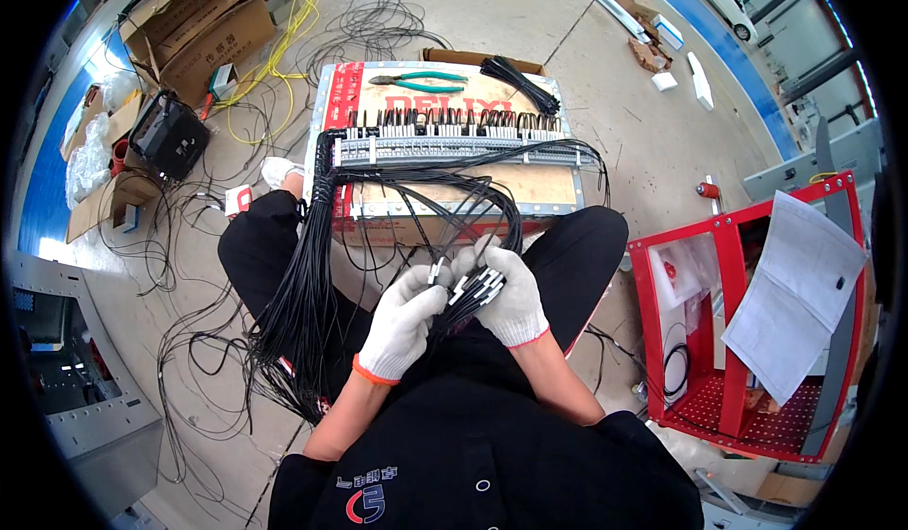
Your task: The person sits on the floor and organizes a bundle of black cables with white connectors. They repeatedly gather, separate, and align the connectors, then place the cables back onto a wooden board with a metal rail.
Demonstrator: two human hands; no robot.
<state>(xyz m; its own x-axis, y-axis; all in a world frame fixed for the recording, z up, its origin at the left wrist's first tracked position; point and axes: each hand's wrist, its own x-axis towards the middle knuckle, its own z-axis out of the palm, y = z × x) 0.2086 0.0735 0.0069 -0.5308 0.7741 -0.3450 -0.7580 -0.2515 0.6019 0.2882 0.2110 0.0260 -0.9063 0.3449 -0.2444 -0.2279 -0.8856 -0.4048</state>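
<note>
In white knit gloves, my two hands meet above my lap. My left hand pinches a black wire with a white marker sleeve near its end. Gathered in my right hand is a bundle of black wires whose white-sleeved ends fan out between the fingers. These wires loop back to a grey terminal block strip lying on a wooden crate. A thick braided harness of black wires hangs off the strip's left end and drapes over my left leg.
Green-handled pliers and a bunch of black cable ties lie on the crate. A red rack with paper sheets stands at right. Cardboard boxes, a black case and loose yellow cable occupy the floor at left.
</note>
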